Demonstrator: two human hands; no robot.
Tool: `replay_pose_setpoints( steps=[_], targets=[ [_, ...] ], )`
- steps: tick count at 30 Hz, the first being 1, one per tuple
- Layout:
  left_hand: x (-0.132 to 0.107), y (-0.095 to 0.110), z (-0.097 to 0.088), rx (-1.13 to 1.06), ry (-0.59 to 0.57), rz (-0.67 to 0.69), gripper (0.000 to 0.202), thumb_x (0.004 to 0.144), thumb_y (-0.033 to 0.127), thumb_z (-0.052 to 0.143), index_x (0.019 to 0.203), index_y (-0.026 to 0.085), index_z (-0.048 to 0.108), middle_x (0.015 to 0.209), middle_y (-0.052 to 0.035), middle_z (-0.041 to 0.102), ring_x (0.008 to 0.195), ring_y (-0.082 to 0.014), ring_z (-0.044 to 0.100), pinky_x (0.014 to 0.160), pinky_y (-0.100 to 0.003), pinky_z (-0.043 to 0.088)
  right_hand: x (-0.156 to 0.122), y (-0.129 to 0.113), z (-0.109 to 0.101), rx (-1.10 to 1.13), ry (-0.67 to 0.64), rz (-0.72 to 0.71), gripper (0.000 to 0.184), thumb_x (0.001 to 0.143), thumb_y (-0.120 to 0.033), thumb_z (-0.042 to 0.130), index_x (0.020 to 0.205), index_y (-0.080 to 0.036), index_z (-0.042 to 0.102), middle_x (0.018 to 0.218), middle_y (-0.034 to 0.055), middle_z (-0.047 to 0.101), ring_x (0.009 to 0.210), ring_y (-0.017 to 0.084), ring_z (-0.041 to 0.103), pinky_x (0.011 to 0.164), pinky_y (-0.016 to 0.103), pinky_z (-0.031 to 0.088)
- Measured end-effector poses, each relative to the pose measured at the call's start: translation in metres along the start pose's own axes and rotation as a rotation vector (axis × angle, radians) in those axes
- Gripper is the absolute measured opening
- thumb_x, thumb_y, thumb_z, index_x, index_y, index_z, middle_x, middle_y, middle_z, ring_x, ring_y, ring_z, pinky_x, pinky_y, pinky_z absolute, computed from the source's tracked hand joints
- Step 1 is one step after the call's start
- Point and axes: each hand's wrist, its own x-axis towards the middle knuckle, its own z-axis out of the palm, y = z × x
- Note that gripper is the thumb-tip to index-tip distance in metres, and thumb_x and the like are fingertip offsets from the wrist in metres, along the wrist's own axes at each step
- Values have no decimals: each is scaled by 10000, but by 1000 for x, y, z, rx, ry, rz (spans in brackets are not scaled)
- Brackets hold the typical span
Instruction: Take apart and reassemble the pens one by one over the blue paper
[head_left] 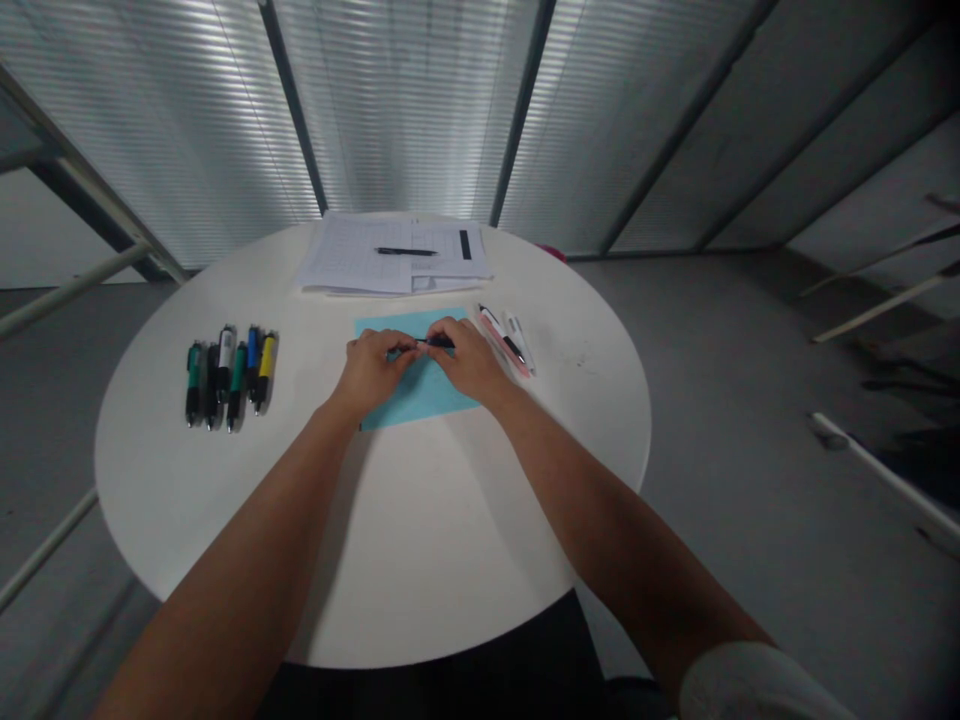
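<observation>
The person's bare left hand (373, 372) and right hand (469, 360) meet above the middle of a flat pale-blue rectangular sheet (416, 405), which lies on a round white desk (420, 525); the fingers (403, 345) of both hands are drawn narrow, pinching a slim black pen (437, 342) between them; the pen lies roughly level just above the sheet, near the upper edge of the sheet, and much of it is hidden by the fingertips; what is being done to it cannot be told; the step in hand appears to be close two-handed work on this one pen; just right of the right hand lie a pink-and-white pen (501, 340) and a slim white pen (521, 342); at the left of the desk, a tight row of chunky pens (229, 378) with green, grey, blue and yellow barrels lies side by side; at the far edge of the desk, top centre of the frame, a stack of printed white paper (352, 255) carries a black pen (406, 251).
</observation>
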Motion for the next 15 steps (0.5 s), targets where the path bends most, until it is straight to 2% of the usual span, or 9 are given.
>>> replay_pose_setpoints(
  steps=[9,15],
  targets=[
    [2,1,-4,-260,93,-80,163,806,325,614,778,176,674,764,-27,678,729,-168,587,744,-312,458,-1,-3,-4,-61,4,-61,379,938,-525,540,1205,-280,654,1066,49,667,1008,212,590,930,378,420],
    [2,2,-6,-318,82,-118,159,781,330,630,752,175,653,724,-13,645,692,-156,558,704,-310,444,0,-1,-4,-73,-91,-64,375,1007,-483,410,1242,-307,643,1145,33,693,1063,211,594,945,377,411]
  ],
)
